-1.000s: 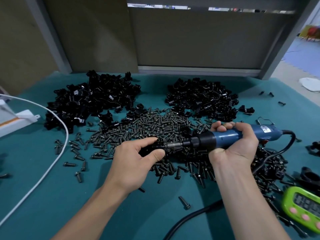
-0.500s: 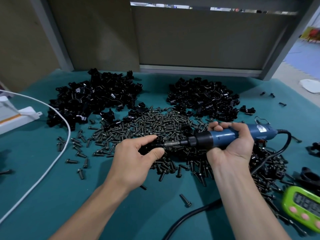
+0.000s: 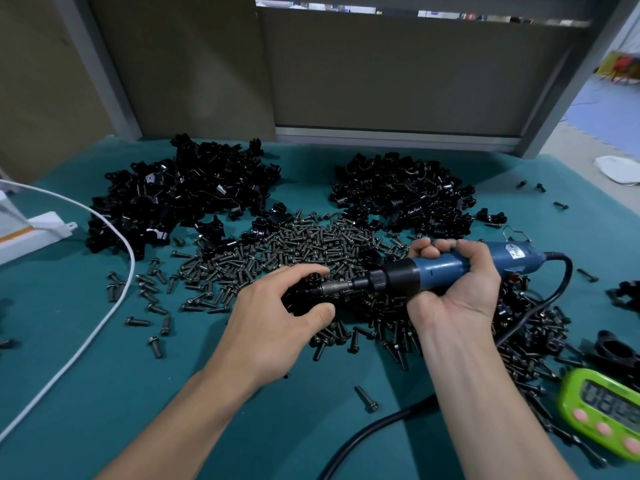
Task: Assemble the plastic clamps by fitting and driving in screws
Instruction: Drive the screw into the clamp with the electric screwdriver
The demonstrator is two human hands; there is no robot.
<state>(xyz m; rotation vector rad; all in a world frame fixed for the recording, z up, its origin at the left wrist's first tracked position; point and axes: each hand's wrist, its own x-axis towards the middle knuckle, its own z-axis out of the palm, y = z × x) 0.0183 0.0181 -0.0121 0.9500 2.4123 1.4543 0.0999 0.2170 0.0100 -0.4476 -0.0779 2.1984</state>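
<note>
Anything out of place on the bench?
Minor only: three screws lie near the far right table edge, away from the screw pile, and one screw sits alone beside the black cord. Nothing looks damaged.

green timer (image 3: pixel 604 410), white cable (image 3: pixel 100 320), teal tabletop (image 3: pixel 104 393)

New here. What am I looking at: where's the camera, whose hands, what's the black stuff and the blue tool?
There is no robot here: a person works with bare hands, and the one camera sits on their head, looking forward and down.

The left hand grips a black plastic clamp. The right hand holds a blue electric screwdriver roughly level, with its bit pointing into that clamp.

On the teal table a heap of dark screws lies in the middle. Behind it are a left pile and a right pile of black clamp parts.

A green timer sits at the near right, and a white cable runs along the left.
</note>
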